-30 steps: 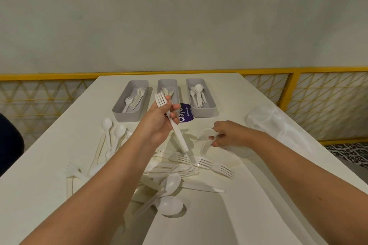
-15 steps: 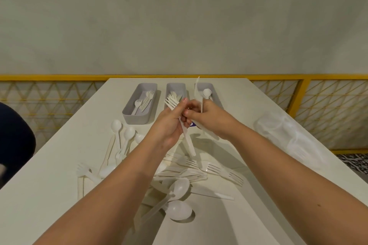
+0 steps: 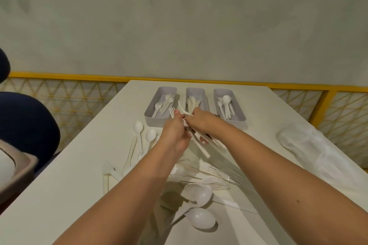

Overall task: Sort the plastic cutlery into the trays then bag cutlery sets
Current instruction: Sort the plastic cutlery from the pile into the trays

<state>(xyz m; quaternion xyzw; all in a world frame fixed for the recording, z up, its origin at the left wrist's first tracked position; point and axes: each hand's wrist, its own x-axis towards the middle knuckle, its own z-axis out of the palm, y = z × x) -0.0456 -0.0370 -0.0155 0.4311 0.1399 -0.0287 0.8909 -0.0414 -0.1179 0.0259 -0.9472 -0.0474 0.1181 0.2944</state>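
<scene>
Three grey trays stand at the table's far end: the left tray holds forks, the middle tray knives, the right tray spoons. My left hand grips a white fork with its tines up, the handle running down past my palm. My right hand touches the left hand and pinches a thin white knife that sticks up between them. A loose pile of white cutlery lies under my forearms, with two spoons to its left.
Clear plastic bags lie at the table's right side. A yellow railing runs behind and to the right of the table. A dark blue chair back and a beige object sit at the left.
My right hand left the pile with a knife and rose to meet the left hand. Both hands then moved together toward the trays; the camera tilted up.
</scene>
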